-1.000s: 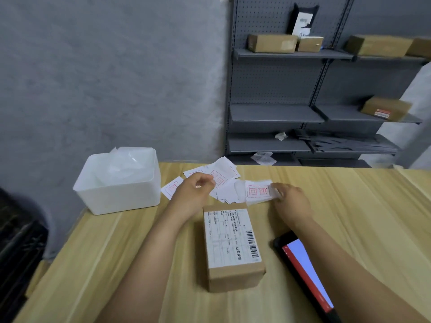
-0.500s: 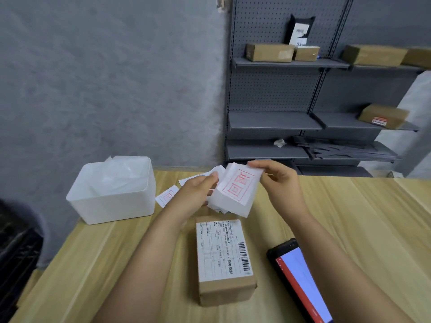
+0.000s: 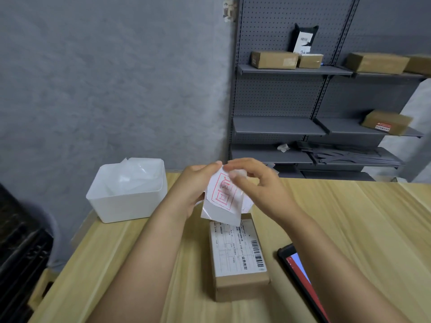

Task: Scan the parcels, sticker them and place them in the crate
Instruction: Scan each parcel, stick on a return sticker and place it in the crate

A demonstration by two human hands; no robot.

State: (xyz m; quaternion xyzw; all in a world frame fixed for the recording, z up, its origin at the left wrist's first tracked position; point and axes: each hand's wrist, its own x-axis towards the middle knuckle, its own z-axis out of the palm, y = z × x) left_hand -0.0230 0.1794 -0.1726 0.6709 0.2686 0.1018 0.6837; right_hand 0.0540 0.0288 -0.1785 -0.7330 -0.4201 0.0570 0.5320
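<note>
A: Start at the fingers. What are they on?

B: The left hand [image 3: 193, 187] has its thumb and fingers curled round a small stack of white stickers [image 3: 221, 203], gripping it from the left edge. The top sticker carries a red square stamp with characters inside. The right hand [image 3: 261, 185] pinches the upper right corner of that top sheet between thumb and forefinger; the corner is blurred, so I cannot tell how far it is lifted from the sheets below.

A: Both hands up off the table?

B: Yes, both held above the wooden table [image 3: 349, 229], with the stack tilted toward the camera. Its lower edge hangs just over the far end of the parcel.

A: And the parcel itself?

B: A small brown cardboard parcel [image 3: 238, 259] lies flat on the table, directly below the hands and between the two forearms. A white shipping label with a barcode covers most of its top. Neither hand touches it.

A: Anything to its right?

B: A handheld scanner with a red and pale screen [image 3: 300, 278], lying face up near the parcel, partly covered by the right forearm.

A: Further out?

B: A white plastic bin [image 3: 128, 201] with a clear liner sits at the table's far left corner. Behind the table stands grey metal shelving [image 3: 291, 127] with several cardboard boxes [image 3: 274, 59] on its upper shelves.
</note>
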